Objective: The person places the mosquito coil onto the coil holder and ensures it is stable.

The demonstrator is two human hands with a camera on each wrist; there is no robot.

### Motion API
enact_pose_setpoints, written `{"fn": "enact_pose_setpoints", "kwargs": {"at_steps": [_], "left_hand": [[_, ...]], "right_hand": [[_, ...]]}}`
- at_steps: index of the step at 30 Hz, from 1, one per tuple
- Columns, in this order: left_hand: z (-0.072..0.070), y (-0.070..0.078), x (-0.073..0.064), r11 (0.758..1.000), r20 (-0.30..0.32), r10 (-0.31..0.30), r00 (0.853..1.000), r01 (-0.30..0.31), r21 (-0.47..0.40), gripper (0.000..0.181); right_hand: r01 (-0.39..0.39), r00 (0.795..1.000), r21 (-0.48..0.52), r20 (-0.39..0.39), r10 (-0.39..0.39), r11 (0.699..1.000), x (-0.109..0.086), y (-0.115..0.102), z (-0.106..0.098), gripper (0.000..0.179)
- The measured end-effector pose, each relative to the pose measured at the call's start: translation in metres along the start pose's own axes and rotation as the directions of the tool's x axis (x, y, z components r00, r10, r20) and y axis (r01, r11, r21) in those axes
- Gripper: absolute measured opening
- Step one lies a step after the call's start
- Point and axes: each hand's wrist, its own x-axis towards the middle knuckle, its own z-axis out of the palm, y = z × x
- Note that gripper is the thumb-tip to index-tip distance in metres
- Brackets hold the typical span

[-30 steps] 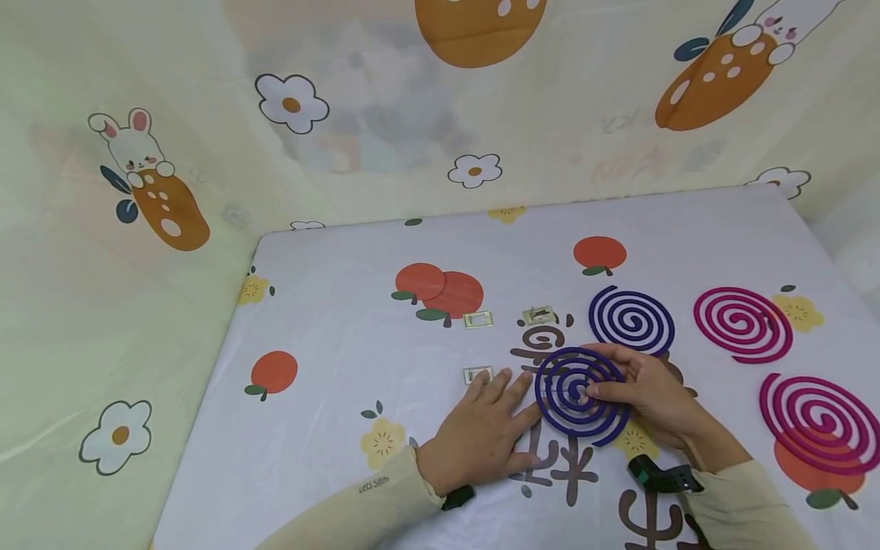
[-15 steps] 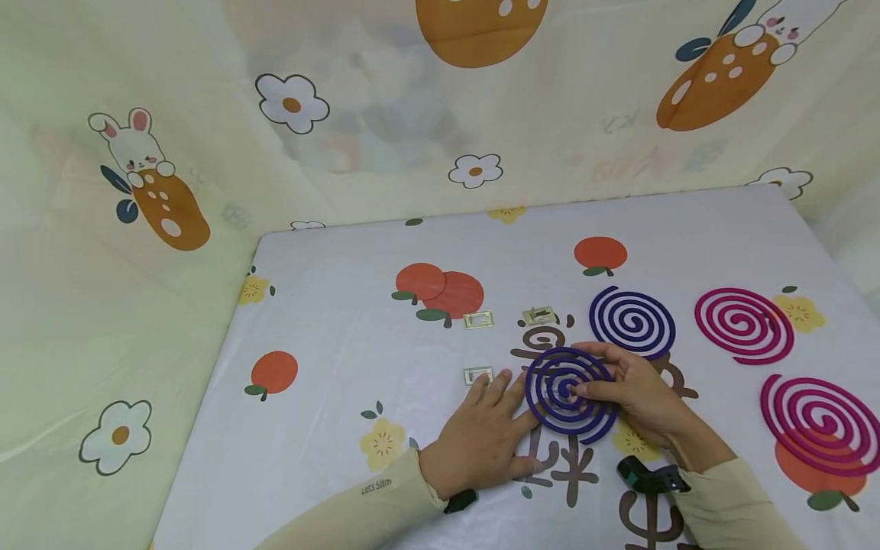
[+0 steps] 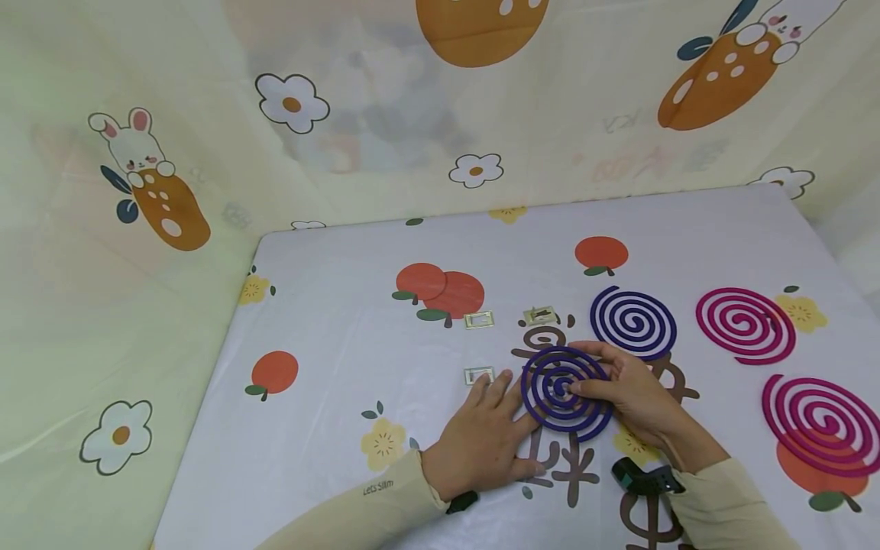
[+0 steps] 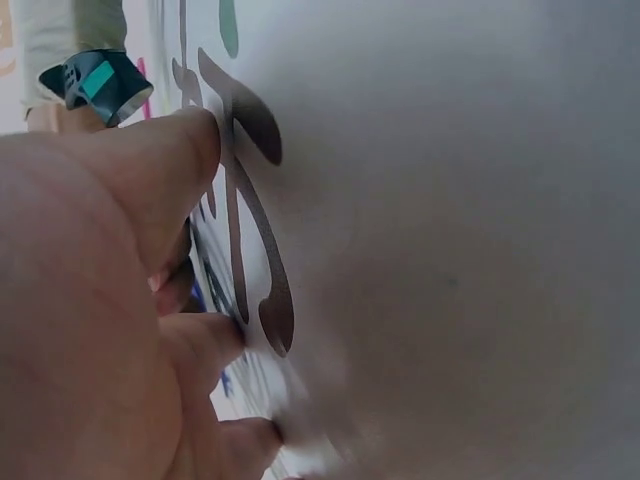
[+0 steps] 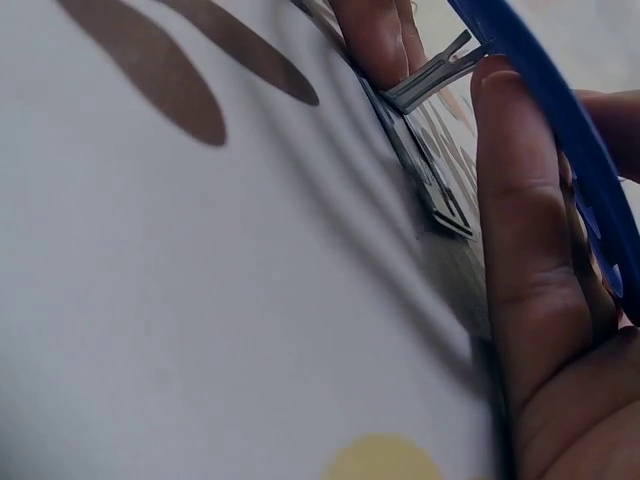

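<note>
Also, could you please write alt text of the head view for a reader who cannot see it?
A right hand holds a blue spiral coil over a white printed cloth, beside a left hand with spread fingers. Another blue coil and two pink coils lie further right; three small metallic pieces show beyond the left hand.

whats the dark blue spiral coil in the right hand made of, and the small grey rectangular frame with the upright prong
The dark blue spiral coil looks smooth, fairly matt and evenly coloured: perhaps pressed powder or plastic, the texture settles neither. The small grey rectangular frame with an upright prong is probably thin sheet metal: its narrow strips show a dull sheen.
</note>
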Motion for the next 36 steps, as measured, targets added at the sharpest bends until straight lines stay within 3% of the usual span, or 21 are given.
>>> {"fn": "enact_pose_setpoints", "kwargs": {"at_steps": [16,36], "left_hand": [[0.0046,0.0003,0.0000,1.000,-0.020,0.002,1.000,-0.002,0.017,0.094],[0.0035,0.0007,0.0007,1.000,0.013,0.001,1.000,-0.001,-0.001,0.094]], "right_hand": [[0.013,1.000,-0.008,0.006,-0.013,1.000,0.0007,0.0002,0.0014,0.071],[0.039,0.999,0.002,0.012,-0.039,0.999,0.0003,0.0001,0.0040,0.068]]}}
